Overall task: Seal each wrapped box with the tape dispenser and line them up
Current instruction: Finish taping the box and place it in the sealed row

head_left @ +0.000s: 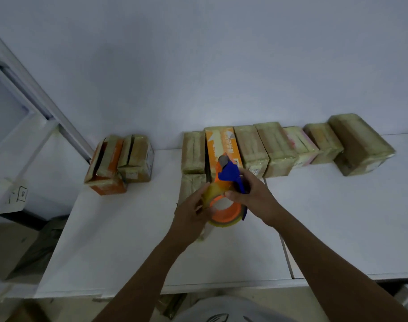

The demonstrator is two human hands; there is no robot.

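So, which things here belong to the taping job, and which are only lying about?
Job: tape dispenser in left hand and right hand; row of wrapped boxes; box pile at left.
Lying about: white frame; dark bag on floor.

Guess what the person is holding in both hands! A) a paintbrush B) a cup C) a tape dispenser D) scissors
C: the right hand grips the blue and orange tape dispenser, and the left hand holds its yellowish tape roll.
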